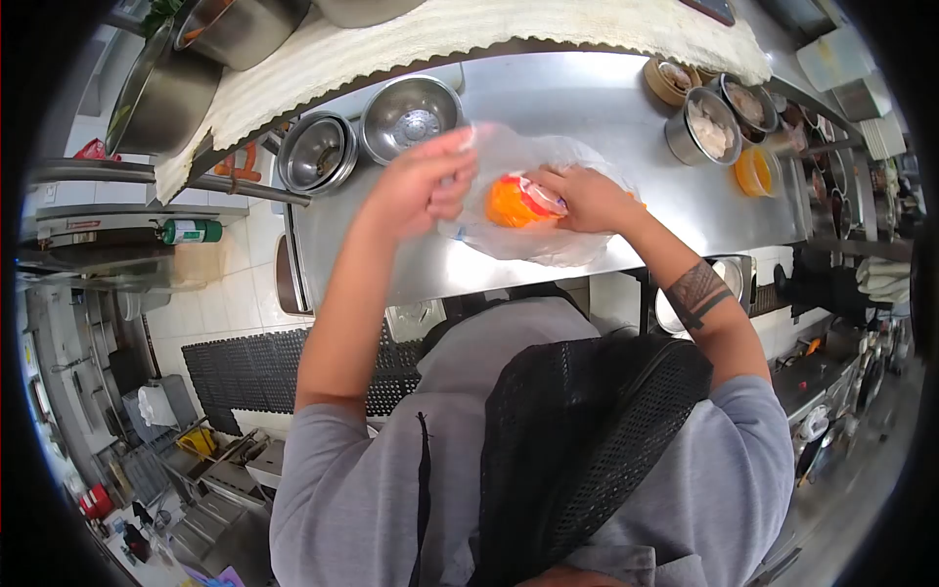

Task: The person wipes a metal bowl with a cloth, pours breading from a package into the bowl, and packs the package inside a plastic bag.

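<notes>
A clear plastic bag lies spread on the steel table, with an orange and red package on it. My right hand grips the package's right end, its fingers wrapped round the wrapping. To the left, my left hand is raised beside the bag, slightly blurred, fingers curled and the tips pressed together near the bag's upper left edge. What those fingertips pinch is too small and smeared to make out.
Steel bowls and a perforated steel bowl stand at the back left. At the right are a metal pot with pale food, a bamboo steamer and a yellow-orange tub. A cloth-covered shelf overhangs the table.
</notes>
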### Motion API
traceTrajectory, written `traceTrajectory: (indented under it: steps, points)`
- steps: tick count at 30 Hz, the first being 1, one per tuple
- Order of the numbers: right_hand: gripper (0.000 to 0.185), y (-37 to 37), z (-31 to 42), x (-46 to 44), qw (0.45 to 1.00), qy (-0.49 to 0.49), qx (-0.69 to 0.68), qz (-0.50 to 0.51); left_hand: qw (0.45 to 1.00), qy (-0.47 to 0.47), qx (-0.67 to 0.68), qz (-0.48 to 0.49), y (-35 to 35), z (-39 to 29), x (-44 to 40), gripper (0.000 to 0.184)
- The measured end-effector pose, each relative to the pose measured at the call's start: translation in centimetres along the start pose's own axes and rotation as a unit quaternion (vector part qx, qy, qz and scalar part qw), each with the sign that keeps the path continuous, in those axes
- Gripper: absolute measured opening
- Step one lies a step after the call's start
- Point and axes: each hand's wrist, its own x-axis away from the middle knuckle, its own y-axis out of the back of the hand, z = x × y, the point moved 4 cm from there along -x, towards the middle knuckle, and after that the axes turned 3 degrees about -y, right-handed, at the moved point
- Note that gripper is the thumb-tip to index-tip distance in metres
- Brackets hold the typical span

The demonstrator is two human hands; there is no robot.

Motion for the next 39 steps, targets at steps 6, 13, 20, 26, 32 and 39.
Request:
traceTrajectory:
  steps: [6, 13, 20, 26, 32, 39]
  points:
    - [0.079, 4.7, 2.2, 3.1, 0.967, -0.208, 0.081, 0.126, 0.997, -0.064, -0.020, -0.032, -0.4, 1.6, 6.9, 0.050]
    - [0.019, 4.9, 5.7, 10.4, 0.928, -0.060, 0.329, 0.164, 0.979, -0.191, -0.076, -0.009, -1.8, -1.0, 9.7, 0.047]
    - [0.025, 16.1, 17.2, 12.8, 0.920, 0.034, 0.265, -0.287, 0.894, -0.362, -0.265, 0.020, -5.5, -3.6, 14.2, 0.046]
    - [0.025, 11.4, 20.3, 9.2, 0.906, -0.023, 0.070, -0.416, 0.833, -0.392, -0.384, 0.072, -7.2, -4.3, 14.1, 0.047]
    - [0.045, 8.0, 21.2, 3.2, 0.864, -0.019, -0.400, -0.305, 0.659, -0.439, -0.611, -0.032, -10.1, -2.9, 13.4, 0.059]
    - [0.058, 7.4, 19.8, 1.0, 0.897, 0.002, -0.383, -0.219, 0.529, -0.434, -0.724, -0.091, -9.9, -1.8, 13.2, 0.076]
